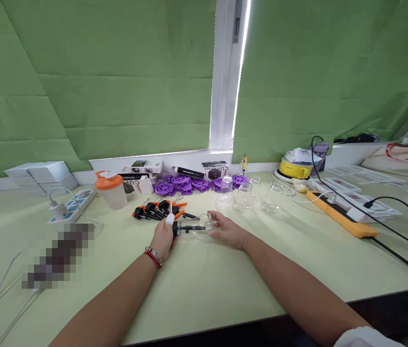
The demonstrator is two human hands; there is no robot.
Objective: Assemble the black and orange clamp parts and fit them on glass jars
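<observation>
A clear glass bottle (198, 227) is held lying on its side on the table (204, 279), near centre, just near of the orange-and-black tools (158, 210).

The black cap end at left is pinched by the left hand (163, 237), apparently being turned; the base at right is cupped by the right hand (227, 230). The long axis runs left-right, mouth leftward. A steady hold is called for next.

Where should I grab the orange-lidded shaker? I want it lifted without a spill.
Take the shaker around its pale body, below the orange lid, coming from the front. It stands upright and its near side is clear; boxes sit close behind it.
</observation>
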